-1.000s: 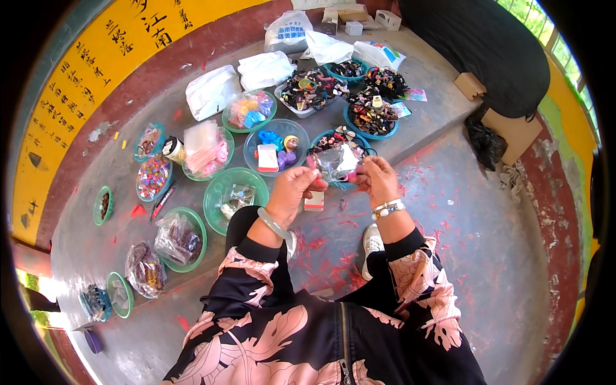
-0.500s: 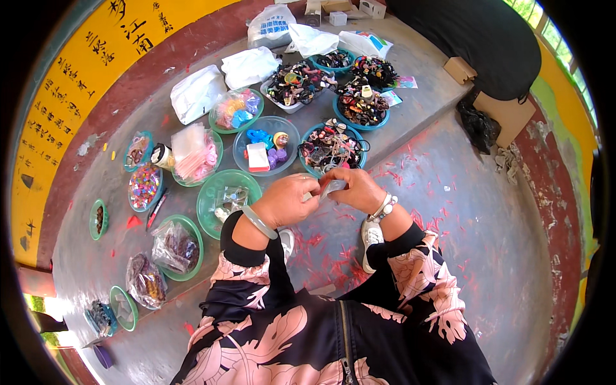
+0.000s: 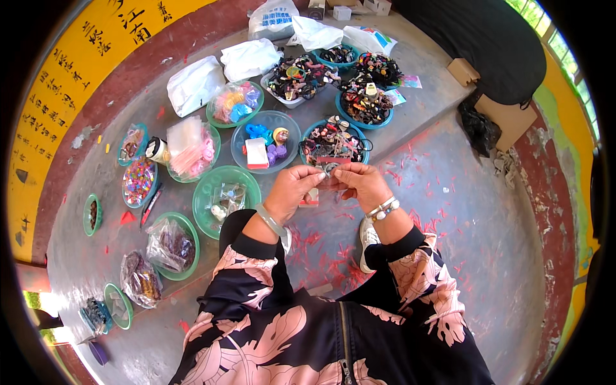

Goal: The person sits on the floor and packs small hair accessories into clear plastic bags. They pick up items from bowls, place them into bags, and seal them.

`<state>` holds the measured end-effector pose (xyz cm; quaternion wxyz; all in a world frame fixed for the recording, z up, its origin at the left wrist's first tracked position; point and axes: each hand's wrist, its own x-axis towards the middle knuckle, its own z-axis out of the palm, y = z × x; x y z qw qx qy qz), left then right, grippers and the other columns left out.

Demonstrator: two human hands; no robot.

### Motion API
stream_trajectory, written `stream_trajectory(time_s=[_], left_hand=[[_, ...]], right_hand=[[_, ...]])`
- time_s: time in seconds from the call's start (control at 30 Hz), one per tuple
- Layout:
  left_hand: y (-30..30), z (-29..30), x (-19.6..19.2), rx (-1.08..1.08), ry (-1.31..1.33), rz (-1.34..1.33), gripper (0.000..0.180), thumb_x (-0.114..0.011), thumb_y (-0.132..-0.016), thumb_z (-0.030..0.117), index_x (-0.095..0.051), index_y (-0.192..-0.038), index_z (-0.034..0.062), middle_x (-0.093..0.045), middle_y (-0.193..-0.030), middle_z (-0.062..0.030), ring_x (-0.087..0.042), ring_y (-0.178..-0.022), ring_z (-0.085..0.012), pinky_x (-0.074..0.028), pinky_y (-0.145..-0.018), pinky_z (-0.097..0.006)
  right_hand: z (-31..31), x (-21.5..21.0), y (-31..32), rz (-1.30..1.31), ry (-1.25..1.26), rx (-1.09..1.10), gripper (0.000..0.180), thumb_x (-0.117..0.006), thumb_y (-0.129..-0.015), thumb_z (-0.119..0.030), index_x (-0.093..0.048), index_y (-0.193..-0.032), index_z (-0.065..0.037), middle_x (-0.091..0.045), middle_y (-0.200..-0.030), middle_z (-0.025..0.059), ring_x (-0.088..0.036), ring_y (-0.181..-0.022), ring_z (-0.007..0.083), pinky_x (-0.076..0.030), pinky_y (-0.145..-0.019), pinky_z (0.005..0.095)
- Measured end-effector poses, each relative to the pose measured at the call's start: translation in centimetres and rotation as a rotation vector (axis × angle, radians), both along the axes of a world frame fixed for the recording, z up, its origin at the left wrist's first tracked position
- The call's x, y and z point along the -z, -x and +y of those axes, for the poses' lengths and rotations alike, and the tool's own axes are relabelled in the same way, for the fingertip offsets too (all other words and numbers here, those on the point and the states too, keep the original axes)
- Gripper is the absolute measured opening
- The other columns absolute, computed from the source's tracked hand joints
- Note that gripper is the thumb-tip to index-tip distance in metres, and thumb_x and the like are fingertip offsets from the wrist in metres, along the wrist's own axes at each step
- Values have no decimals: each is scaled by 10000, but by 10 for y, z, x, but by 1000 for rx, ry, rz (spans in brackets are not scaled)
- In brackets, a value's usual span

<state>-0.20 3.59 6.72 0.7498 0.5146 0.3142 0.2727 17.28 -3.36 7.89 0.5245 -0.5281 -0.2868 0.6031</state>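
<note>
Plastic bag point(image 3: 332, 174) pinched by our left hand point(image 3: 292, 188) and right hand point(image 3: 364, 186), fingertips near each other; blue bowl point(image 3: 367, 149) at its 12 o'clock, green bowl point(image 3: 210, 183) at left hand's 9.

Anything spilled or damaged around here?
Yes: thin red scraps lie strewn across the smooth grey floor around the white shoes, like spilled litter. Also, the dark-red painted band at right shows pale, flaked patches, suggesting wear.

Black bag point(image 3: 480, 131) against cardboard point(image 3: 511, 123); a purple cup point(image 3: 98, 353), perhaps (lower-left rim).
</note>
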Motion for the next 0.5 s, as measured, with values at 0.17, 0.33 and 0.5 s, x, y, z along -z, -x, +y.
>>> stream_trajectory(time_s=[0.17,0.33,0.5], left_hand=[[1,3,7,-22,106,-35,141,-598,-845,150,-628,-897,23,-649,-778,-52,-594,-665,-76,-395,-463,-166],[2,8,7,-18,197,-122,128,-604,-840,139,-625,-884,20,-640,-749,-58,-609,-677,-88,-395,-460,-164],[2,5,2,-44,219,-123,126,-600,-840,129,-622,-892,16,-636,-751,-56,-618,-693,-102,-393,-455,-155]], right_hand=[[-2,-10,0,-149,29,14,162,-631,-810,-174,-644,-897,-38,-659,-788,44,-632,-712,134,-446,-509,245],[-4,-9,-5,-235,40,-47,171,-641,-803,-193,-644,-894,-49,-661,-773,44,-631,-703,118,-412,-514,220],[-5,-11,-2,-232,44,-59,154,-654,-778,-176,-655,-844,-37,-659,-734,36,-611,-652,104,-407,-483,231]])
